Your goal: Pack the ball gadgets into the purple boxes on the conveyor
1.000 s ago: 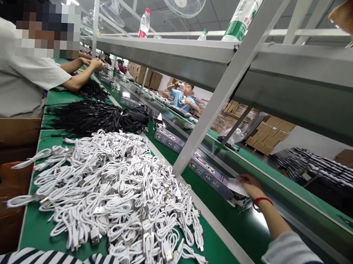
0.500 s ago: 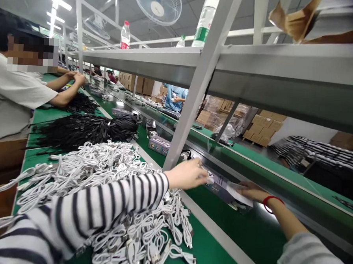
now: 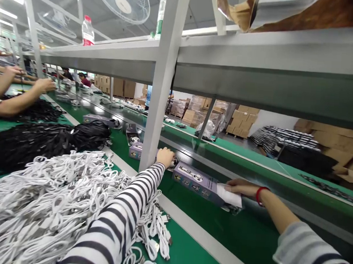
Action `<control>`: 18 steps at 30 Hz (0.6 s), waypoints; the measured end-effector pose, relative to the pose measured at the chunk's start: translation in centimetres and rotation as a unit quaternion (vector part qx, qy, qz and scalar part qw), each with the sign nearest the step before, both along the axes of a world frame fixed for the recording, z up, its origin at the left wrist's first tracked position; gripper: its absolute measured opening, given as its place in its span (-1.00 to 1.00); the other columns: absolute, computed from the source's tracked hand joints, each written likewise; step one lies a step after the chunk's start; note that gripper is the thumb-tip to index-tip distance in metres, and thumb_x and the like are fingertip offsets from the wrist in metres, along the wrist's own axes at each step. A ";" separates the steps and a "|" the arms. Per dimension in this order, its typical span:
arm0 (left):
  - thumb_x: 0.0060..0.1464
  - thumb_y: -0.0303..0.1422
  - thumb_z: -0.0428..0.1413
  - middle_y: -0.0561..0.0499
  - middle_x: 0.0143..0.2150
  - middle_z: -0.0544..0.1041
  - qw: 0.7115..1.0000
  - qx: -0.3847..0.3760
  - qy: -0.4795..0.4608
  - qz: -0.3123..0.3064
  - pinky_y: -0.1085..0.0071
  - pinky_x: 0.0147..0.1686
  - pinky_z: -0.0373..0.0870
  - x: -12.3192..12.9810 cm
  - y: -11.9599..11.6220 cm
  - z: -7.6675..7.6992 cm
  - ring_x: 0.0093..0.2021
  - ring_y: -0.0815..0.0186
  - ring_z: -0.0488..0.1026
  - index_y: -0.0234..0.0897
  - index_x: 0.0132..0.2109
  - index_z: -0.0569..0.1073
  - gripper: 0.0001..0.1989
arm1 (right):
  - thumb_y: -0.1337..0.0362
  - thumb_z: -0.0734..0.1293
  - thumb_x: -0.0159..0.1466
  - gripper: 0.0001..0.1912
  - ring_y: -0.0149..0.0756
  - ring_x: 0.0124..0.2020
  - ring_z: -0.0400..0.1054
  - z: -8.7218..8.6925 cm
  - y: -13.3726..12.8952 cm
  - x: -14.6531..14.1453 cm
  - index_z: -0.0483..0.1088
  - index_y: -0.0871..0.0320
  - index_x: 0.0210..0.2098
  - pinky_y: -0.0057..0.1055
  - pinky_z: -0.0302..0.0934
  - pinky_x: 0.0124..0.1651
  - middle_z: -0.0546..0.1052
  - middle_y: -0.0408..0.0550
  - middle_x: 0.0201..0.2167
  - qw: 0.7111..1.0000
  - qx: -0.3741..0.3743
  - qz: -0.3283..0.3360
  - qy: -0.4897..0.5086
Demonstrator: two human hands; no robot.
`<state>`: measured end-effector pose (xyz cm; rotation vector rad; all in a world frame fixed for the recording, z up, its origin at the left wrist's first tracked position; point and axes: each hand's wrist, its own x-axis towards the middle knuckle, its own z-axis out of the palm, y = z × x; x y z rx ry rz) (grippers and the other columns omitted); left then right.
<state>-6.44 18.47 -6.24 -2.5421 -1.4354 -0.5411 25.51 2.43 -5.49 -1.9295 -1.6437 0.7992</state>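
Note:
My left hand [image 3: 165,157] reaches past the post, its fingers bent down beside a small black-and-white item [image 3: 175,162] at the left end of a purple printed box [image 3: 195,181]. What its fingertips hold is hidden. At the box's right end my right hand [image 3: 241,188] grips a piece of white paper [image 3: 230,196], fingers on top of it. Clear plastic wrapping [image 3: 234,209] sticks out under the paper. Below my left arm spreads a heap of bundled white USB cables [image 3: 57,196].
A white post [image 3: 161,80] rises beside my left hand to a shelf [image 3: 257,53] overhead. Black straps [image 3: 46,141] lie in a pile at left. More boxes [image 3: 135,150] sit along the green line. A co-worker's hands [image 3: 44,85] are at far left.
My left hand has moved from above the box to its left end. My right hand stays on the white paper. The view has swung right, and more of the box shows.

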 end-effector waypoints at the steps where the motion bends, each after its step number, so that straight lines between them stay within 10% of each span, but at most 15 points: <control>1: 0.21 -0.29 0.00 -0.16 -0.05 0.49 1.000 -0.003 0.000 0.006 0.30 -0.06 0.19 0.0 0.0 -0.2 0.03 0.12 0.28 -0.20 -0.01 0.48 -0.73 | 0.06 0.43 -0.02 -0.70 -0.14 -0.36 0.43 -0.2 0.1 0.1 0.50 0.17 -0.42 -0.35 0.27 -0.32 0.57 -0.01 -0.43 1.000 -0.005 0.003 -0.009; 13: 0.11 -0.44 0.06 -0.27 -0.04 0.51 0.995 -0.078 0.048 0.037 0.18 -0.06 0.26 2.5 -3.8 1.9 0.05 0.00 0.36 -0.31 -0.09 0.52 -0.76 | 0.32 0.19 0.17 -0.47 -0.07 0.23 0.10 -4.4 -0.3 -2.0 0.17 0.09 0.16 -0.25 0.09 0.16 0.20 0.08 0.24 0.950 0.133 -0.199 -0.199; 18: 0.21 -0.41 -0.13 -0.30 0.00 0.47 0.997 -0.071 0.004 -0.034 0.20 -0.10 0.33 3.6 -7.0 2.3 0.01 0.02 0.41 -0.36 0.05 0.44 -0.64 | 0.07 0.00 0.29 -0.42 0.28 0.11 0.22 -3.6 -3.4 1.9 0.19 0.29 0.15 0.13 0.16 0.01 0.31 0.49 0.09 0.909 0.107 -0.360 -0.182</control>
